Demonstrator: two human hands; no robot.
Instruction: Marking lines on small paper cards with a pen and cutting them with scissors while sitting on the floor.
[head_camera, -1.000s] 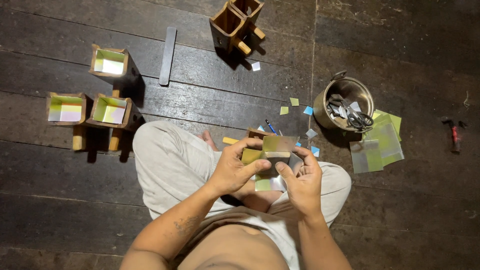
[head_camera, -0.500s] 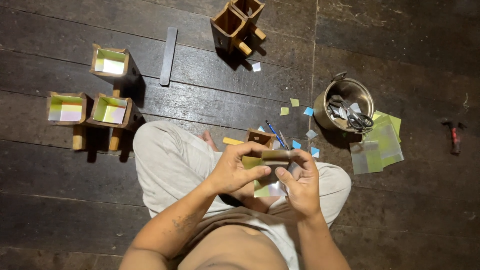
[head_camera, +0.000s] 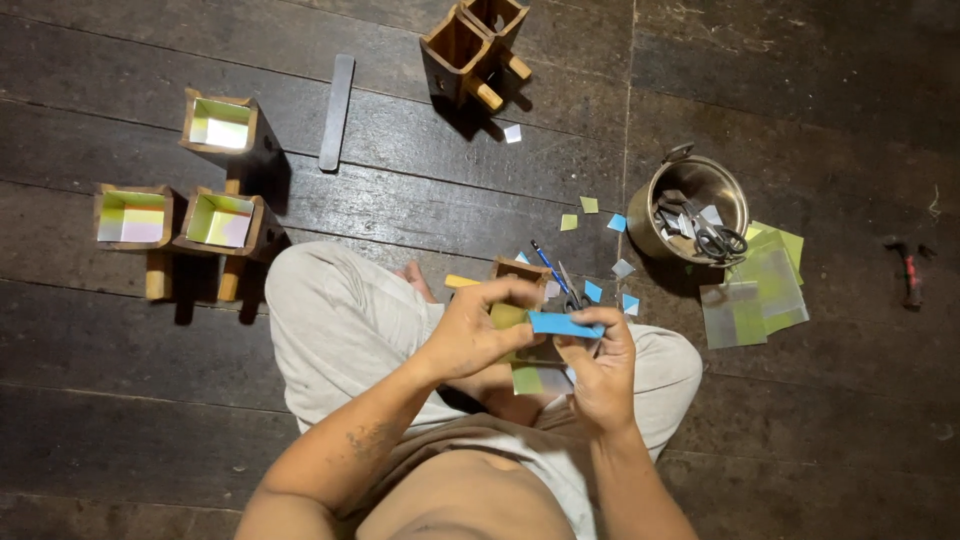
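I sit cross-legged on a dark wooden floor. Both hands meet over my lap. My left hand (head_camera: 478, 332) and my right hand (head_camera: 600, 365) together pinch a small blue paper strip (head_camera: 565, 324), held flat between the fingertips. Under the hands lie green paper pieces (head_camera: 526, 379) and a yellowish-green piece (head_camera: 507, 315). A small open wooden box (head_camera: 519, 271) stands just beyond my fingers, with a blue pen (head_camera: 546, 262) and small scissors (head_camera: 570, 287) beside it.
Three paper-lined wooden boxes on pegs (head_camera: 218, 222) stand at the left. Two unlined wooden boxes (head_camera: 470, 45) are at the top. A metal pot (head_camera: 692, 188) holds scissors and scraps, with translucent sheets (head_camera: 757, 287) beside it. A flat grey bar (head_camera: 336, 97) and a small hammer (head_camera: 908, 270) lie on the floor.
The greyish-green piece held earlier has been lowered, and a blue strip now shows between both hands' fingertips. The hands stayed over the lap.
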